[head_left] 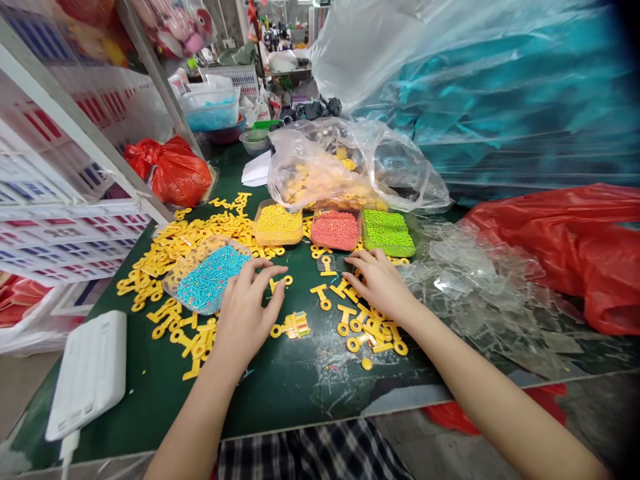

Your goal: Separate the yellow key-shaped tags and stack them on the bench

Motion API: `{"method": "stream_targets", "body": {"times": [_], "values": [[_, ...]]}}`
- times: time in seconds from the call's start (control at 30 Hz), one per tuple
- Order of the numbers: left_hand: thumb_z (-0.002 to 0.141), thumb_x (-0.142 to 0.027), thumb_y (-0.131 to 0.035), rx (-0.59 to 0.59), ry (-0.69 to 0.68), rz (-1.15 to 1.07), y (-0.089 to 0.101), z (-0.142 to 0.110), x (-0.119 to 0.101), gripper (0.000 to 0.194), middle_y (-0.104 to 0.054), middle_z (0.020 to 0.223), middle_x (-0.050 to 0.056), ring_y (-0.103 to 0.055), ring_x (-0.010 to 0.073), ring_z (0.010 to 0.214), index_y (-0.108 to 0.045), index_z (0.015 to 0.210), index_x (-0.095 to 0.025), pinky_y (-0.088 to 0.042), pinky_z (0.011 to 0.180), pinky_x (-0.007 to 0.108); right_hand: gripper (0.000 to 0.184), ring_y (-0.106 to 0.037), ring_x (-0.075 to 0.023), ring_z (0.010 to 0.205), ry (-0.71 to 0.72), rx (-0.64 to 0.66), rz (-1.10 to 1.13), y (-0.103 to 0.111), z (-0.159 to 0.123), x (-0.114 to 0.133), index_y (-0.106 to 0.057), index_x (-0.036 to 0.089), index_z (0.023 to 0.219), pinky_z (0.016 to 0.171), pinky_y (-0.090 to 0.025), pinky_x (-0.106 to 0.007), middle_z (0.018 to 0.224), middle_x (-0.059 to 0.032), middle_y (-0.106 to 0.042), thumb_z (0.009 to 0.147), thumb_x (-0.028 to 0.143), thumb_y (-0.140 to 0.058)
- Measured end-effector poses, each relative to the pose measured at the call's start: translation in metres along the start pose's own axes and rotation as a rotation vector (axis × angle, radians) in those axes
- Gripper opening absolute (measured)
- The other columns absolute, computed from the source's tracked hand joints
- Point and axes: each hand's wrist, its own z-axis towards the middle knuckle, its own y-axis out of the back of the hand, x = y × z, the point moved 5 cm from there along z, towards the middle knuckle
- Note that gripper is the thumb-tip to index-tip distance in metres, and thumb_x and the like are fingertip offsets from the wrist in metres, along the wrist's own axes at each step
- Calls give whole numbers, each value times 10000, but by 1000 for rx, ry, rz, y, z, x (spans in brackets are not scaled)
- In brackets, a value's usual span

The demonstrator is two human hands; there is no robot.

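My left hand (249,308) lies palm down on the green table (290,380), fingers spread, its fingertips touching the edge of a clear tray of blue beads (210,277). My right hand (379,281) rests palm down among loose yellow key-shaped plastic pieces (367,328), fingers stretched toward a small clear lid (331,264). Neither hand holds anything. Between the hands lies one yellow piece filled with coloured beads (297,325). Behind stand trays of yellow beads (278,223), red beads (335,230) and green beads (388,231).
A heap of yellow pieces (185,240) covers the left of the table. A clear bag of more yellow pieces (345,167) sits behind the trays. Clear plastic covers (475,273) pile at right beside a red bag (565,247). A white power bank (90,373) lies front left.
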Motion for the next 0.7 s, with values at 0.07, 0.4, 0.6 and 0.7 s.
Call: {"method": "stream_targets", "body": {"times": [0.07,0.4,0.6,0.7], "values": [[962,-302,-443,9,-25,14,0,0,-4,230,-570,1136,69,-613,185,836,-621,1090,-234,-441,859,369,287,-520,-298,930,-5,7,-11,-1,1,-2,-679,158,1108,815,-486,-459,1058,-103,-658,920,323,-539],[969,-254,-431,51,-121,30,-3,0,-13,219,-594,1109,74,-587,220,989,-616,1083,-224,-437,874,366,437,-534,-293,928,-131,63,78,-3,1,-12,-634,134,1184,827,-460,-439,934,-111,-664,873,442,-620],[965,-217,-431,45,-227,11,-12,-5,-21,212,-586,1106,87,-585,228,975,-608,1081,-202,-467,826,378,401,-525,-299,1009,-233,175,171,-7,-1,-11,-627,189,1189,890,-414,-460,1031,-108,-643,852,405,-634],[961,-209,-445,44,-287,-14,-17,-8,-28,187,-578,1116,94,-573,231,988,-603,1060,-199,-484,830,386,349,-534,-289,991,-280,210,238,-6,-1,-9,-644,220,1114,893,-396,-460,988,-82,-648,813,394,-672]]}}
